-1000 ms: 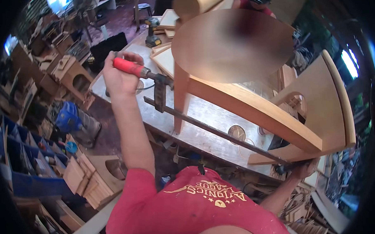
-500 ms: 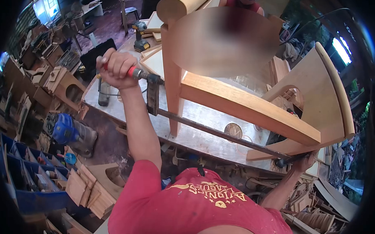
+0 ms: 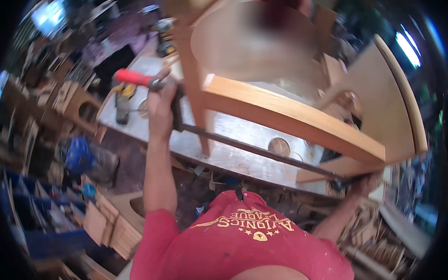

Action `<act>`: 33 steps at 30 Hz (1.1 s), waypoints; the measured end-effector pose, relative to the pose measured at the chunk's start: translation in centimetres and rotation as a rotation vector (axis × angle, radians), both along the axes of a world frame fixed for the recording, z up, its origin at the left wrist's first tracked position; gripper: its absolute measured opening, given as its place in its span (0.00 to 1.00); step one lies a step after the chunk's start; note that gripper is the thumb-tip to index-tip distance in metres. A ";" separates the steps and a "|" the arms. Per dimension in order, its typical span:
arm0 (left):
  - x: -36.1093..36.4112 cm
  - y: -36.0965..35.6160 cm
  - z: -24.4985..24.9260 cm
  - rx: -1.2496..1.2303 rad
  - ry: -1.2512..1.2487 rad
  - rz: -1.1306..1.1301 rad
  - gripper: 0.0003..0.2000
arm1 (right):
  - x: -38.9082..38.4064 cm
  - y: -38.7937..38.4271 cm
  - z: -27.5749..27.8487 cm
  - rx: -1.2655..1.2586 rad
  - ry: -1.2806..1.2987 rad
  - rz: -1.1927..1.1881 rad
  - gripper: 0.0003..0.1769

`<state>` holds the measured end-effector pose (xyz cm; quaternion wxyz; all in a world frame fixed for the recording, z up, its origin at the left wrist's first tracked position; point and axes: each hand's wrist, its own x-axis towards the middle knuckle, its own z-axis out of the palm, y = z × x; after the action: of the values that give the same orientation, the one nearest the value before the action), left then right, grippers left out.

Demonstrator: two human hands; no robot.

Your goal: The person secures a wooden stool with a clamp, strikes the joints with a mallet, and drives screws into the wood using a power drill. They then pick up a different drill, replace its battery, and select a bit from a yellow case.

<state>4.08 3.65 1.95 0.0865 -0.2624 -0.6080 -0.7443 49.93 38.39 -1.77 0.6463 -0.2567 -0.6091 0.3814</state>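
Note:
A long bar clamp (image 3: 264,152) with a red handle (image 3: 132,77) lies along a wooden furniture frame's rail (image 3: 292,118). My left hand (image 3: 161,97) is closed around the clamp's screw end, just below the red handle and beside the upright wooden leg (image 3: 192,87). At the other end, my right hand (image 3: 368,183) is closed around the clamp's far jaw, near the curved side panel (image 3: 385,104). That hand is partly blurred and its fingers are partly hidden. The frame stands on the workbench (image 3: 233,120).
A yellow-and-black drill (image 3: 165,36) sits at the back of the bench, and another yellow tool (image 3: 124,101) lies at its left end. A blue-topped vacuum (image 3: 81,155) stands on the floor at left. Another person (image 3: 283,7) is across the bench. Stacked wood pieces (image 3: 113,225) are below left.
My left hand has moved off the red handle onto the metal screw part, leaving the handle exposed. The view has shifted slightly and blurred. My right hand stays at the far jaw.

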 end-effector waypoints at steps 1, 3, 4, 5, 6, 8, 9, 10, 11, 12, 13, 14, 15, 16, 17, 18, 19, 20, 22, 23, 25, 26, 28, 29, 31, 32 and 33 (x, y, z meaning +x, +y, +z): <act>-1.4 -1.1 -2.3 -0.490 0.093 0.074 0.17 | 1.4 1.3 -1.2 0.045 -0.075 -0.028 0.24; -3.7 -1.5 -7.1 -0.172 0.123 0.076 0.15 | 2.3 3.4 -4.2 0.002 0.074 -0.026 0.22; -3.2 -1.1 -5.9 -0.154 0.009 0.068 0.14 | 3.9 4.9 -6.4 -0.036 0.209 -0.003 0.22; -2.5 -0.9 -4.7 -0.131 -0.105 0.063 0.16 | 1.2 1.4 -1.7 0.078 0.070 0.103 0.20; -3.1 -1.1 -4.9 0.024 -0.144 -0.134 0.16 | -0.4 -0.9 1.0 0.209 -0.200 -0.164 0.21; -1.4 -0.8 -3.3 0.120 -0.075 -0.268 0.18 | -0.6 -1.5 1.3 0.145 -0.032 0.043 0.20; -1.1 -0.8 -2.9 0.139 -0.100 -0.322 0.19 | -0.1 -1.8 1.1 0.077 0.004 0.149 0.21; -0.9 -0.9 -2.6 0.157 -0.122 -0.367 0.19 | 0.2 -2.1 0.8 0.013 0.046 0.265 0.22; -0.9 -0.7 -2.6 0.147 -0.113 -0.339 0.19 | 0.3 -2.5 0.3 -0.049 0.090 0.385 0.23; -0.3 -0.5 -1.4 0.138 -0.074 -0.329 0.20 | 0.3 -3.1 0.2 -0.040 0.047 0.338 0.24; -0.4 -0.4 -1.3 0.111 -0.096 -0.300 0.20 | 0.2 -3.8 -0.5 -0.030 0.003 0.292 0.25; -0.6 -0.6 -1.4 0.080 -0.121 -0.267 0.21 | 0.4 -4.6 -1.3 -0.025 -0.044 0.249 0.26; -0.4 -0.5 -1.2 0.085 -0.094 -0.283 0.21 | 0.7 -5.6 -1.6 -0.160 -0.080 0.219 0.25; -0.1 -0.2 -0.9 0.077 -0.088 -0.265 0.21 | 0.6 -6.2 -1.8 -0.006 -0.106 -0.045 0.24; 0.4 -0.1 -0.8 0.068 -0.083 -0.245 0.21 | 0.0 -6.7 -2.0 0.144 -0.136 -0.307 0.23; 1.0 -0.1 -0.4 0.053 -0.079 -0.223 0.21 | -0.4 -7.5 -2.1 0.284 -0.172 -0.569 0.21; 1.1 -0.2 -0.2 0.073 -0.113 -0.248 0.22 | -0.6 -8.8 -2.1 0.331 -0.173 -0.693 0.17; 1.0 -0.1 -0.2 0.068 -0.116 -0.245 0.22 | -1.2 -10.4 -2.3 0.388 -0.196 -0.553 0.15; 1.0 -0.2 -0.2 0.064 -0.129 -0.223 0.22 | -3.6 -13.2 -3.9 0.384 -0.099 -0.024 0.11; 1.0 -0.2 -0.3 0.083 -0.112 -0.227 0.22 | -5.0 -15.6 -5.4 0.096 -0.179 0.141 0.12; 0.8 -0.3 -0.4 0.079 -0.111 -0.239 0.23 | -8.0 -17.4 -6.7 -0.784 -0.028 0.720 0.13; 0.0 -0.8 -0.8 0.075 -0.102 -0.299 0.23 | -9.3 -17.1 -6.7 -0.804 0.113 0.847 0.12; -2.0 -1.5 -1.9 -0.004 -0.111 -0.229 0.24 | -11.7 -16.0 -5.4 -0.832 0.383 1.104 0.11; -1.8 -1.5 -2.0 0.032 -0.126 -0.302 0.21 | -12.5 -15.4 -5.5 -0.784 0.482 1.187 0.11; -1.8 -0.7 -2.1 0.055 -0.189 -0.048 0.18 | -15.4 -14.5 -6.3 -0.711 0.675 1.399 0.14; -3.2 -0.8 -3.3 0.163 -0.181 -0.062 0.16 | -15.9 -14.7 -5.9 -0.729 0.689 1.389 0.18; -1.2 -0.1 -2.5 0.101 -0.066 -0.028 0.15 | -17.0 -14.4 -6.3 -0.750 0.782 1.376 0.21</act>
<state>2.87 3.54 -0.52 0.0693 -0.2415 -0.5684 -0.7834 32.93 23.96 -8.03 0.3084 0.1215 -0.1979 0.9225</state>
